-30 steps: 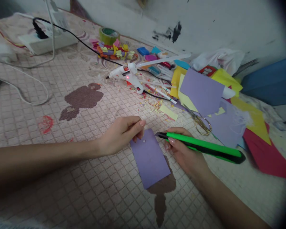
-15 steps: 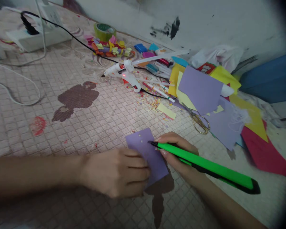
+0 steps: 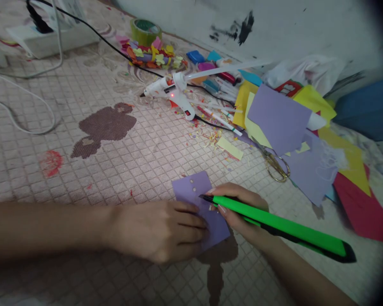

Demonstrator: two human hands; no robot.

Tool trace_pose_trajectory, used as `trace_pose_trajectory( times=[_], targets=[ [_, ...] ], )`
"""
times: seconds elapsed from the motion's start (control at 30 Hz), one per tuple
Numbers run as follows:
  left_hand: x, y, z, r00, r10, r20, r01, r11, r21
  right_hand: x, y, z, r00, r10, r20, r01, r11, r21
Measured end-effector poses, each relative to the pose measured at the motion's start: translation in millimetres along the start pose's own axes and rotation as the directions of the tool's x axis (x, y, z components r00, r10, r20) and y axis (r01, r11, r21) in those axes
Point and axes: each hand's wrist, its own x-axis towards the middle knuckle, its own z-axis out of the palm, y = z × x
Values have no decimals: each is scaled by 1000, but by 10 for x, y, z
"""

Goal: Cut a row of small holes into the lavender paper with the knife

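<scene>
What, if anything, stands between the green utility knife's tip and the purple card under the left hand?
Nothing visible: the tip of the green utility knife in the right hand lies directly over the purple card, which the left hand presses flat.

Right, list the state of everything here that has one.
left hand, flat on the card, fingers spread
purple card, lying flat, white specks near its far end
right hand, gripping the knife like a pen
green utility knife, held, tip over the card
hot glue gun, on its side, red light lit
gold scissors, handles showing, blades hidden under paper
</scene>
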Motion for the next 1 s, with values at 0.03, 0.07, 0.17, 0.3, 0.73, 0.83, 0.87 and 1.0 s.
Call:
trace_pose_trajectory(
  times=[0.03,0.07,0.17,0.3,0.73,0.83,0.87,1.0],
  targets=[
    [0,1,3,1000,0,5,0,1000,5,-4,14,3,1000,1,-6,-1,1000,-3],
    [-1,2,5,1000,0,9,0,1000,7,-7,27,5,1000,1,-9,-1,1000,-4],
    [-6,-2,3,1000,0,7,0,1000,10,-6,51,12,1000,-18,-23,18,1000,-2],
    [-13,-11,-5,1000,3,4,-3,1000,-22,-3,51,9,999,-31,-19,30,1000,-1],
    [-20,-33,45,999,10,-48,-13,998,-54,24,50,5,998,-66,13,66,998,20],
    [-23,-35,37,999,14,-49,-17,999,-50,20,60,14,998,-68,2,68,998,4],
    [-24,-35,35,999,17,-47,-19,999,-49,19,63,17,998,-68,-1,68,998,-2],
    [-25,-35,35,998,21,-52,-23,999,-39,22,59,18,998,-70,3,70,998,-6]
  ],
)
